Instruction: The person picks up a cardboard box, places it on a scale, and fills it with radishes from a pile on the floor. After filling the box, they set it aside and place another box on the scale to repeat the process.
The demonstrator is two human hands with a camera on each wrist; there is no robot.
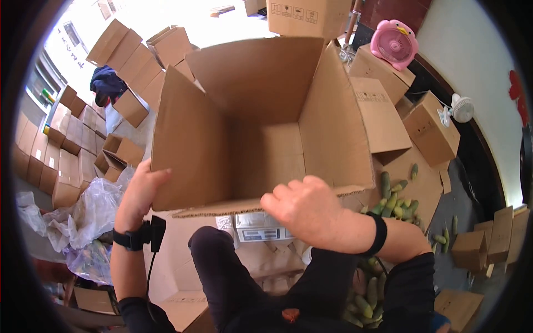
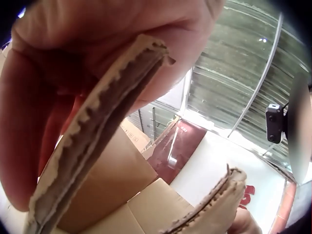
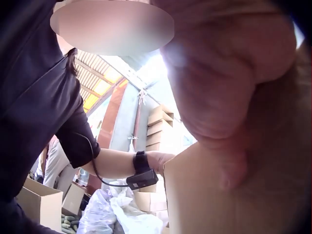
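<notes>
An open, empty cardboard box [image 1: 277,147] is held up in front of the body, its inside facing the head camera. The left hand [image 1: 145,186] grips its left flap, thumb on the inner face; in the left wrist view the left hand [image 2: 112,53] is close against a corrugated edge [image 2: 92,122]. On the near edge, the right hand [image 1: 305,211] has its fingers curled over the cardboard. The right wrist view shows the right hand [image 3: 219,87] pinching a panel [image 3: 204,195], with part of the fingers hidden.
Green vegetables [image 1: 397,202] lie on the right floor, more between the legs. Cartons [image 1: 66,172] stand stacked at left beside plastic bags [image 1: 89,211]. A pink fan [image 1: 394,44] sits on a box at upper right, a white fan [image 1: 462,108] below it.
</notes>
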